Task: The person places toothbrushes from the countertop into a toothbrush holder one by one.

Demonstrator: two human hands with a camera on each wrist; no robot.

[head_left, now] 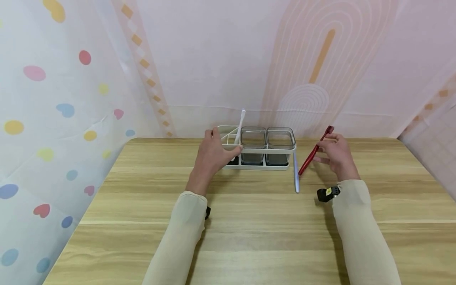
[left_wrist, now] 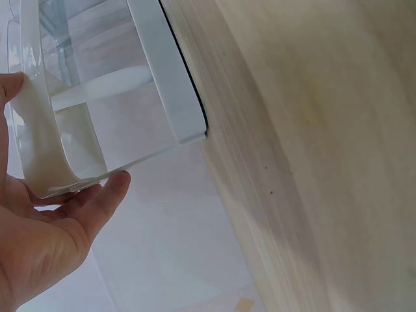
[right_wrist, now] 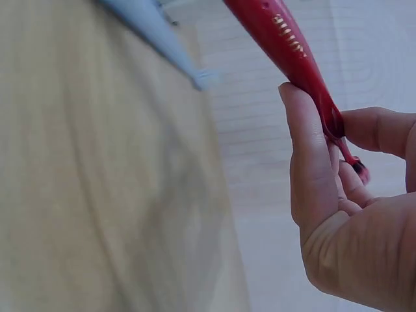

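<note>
The right hand (head_left: 336, 154) pinches a red toothbrush (head_left: 315, 151) near its upper end, thumb on one side and fingertips on the other. The brush hangs tilted, its long axis running from about one o'clock at the top down to seven o'clock, the lower tip close to the wooden table (head_left: 249, 229). Just beside that tip, at its nine o'clock, a pale blue toothbrush (head_left: 295, 174) lies flat, its long axis running twelve to six, its far end by the right end of the white holder rack (head_left: 261, 149). The left hand (head_left: 213, 156) clasps the rack's left end, thumb and fingers curled round its rim. A white toothbrush (head_left: 240, 126) stands in the left compartment, leaning toward one o'clock. Two clear square cups (head_left: 253, 144) fill the other compartments.
</note>
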